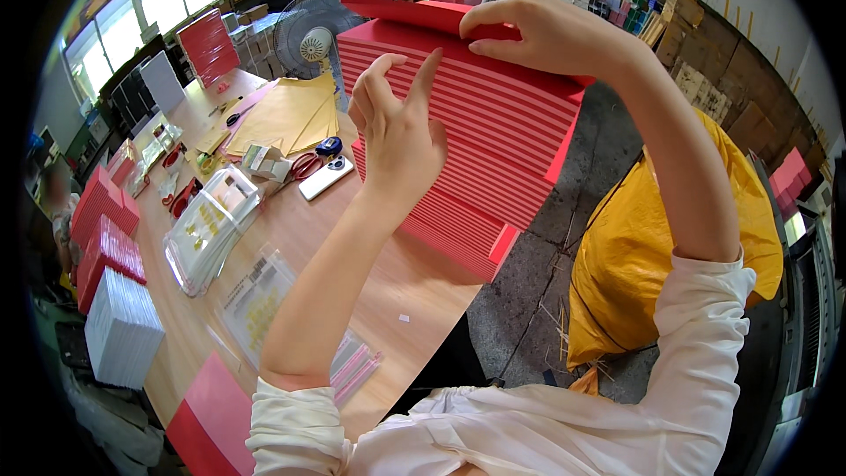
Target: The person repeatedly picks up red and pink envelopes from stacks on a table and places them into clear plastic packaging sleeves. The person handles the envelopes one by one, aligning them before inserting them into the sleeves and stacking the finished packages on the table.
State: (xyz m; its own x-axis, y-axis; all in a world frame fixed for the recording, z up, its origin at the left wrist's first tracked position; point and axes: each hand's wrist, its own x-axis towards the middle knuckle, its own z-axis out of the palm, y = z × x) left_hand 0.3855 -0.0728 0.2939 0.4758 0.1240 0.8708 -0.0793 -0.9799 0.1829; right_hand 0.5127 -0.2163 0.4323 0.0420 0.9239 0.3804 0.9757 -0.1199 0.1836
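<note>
In front of me a tall stack of red paper pieces stands at the table's right edge, its layers showing as red and pink stripes. Across its top lies a red sheet whose near edge curls up. My right hand reaches over from the right, fingers and thumb bent round the edge of that sheet. Before the striped face of the stack, my left hand is raised with its fingers apart and nothing in them. Whether its fingertips touch the paper I cannot tell.
On the wooden table are a white phone, red-handled scissors, a blue tape measure, yellow envelopes and a clear plastic box. A fan stands beyond. Right of me sits a yellow sack. Two people are farther off.
</note>
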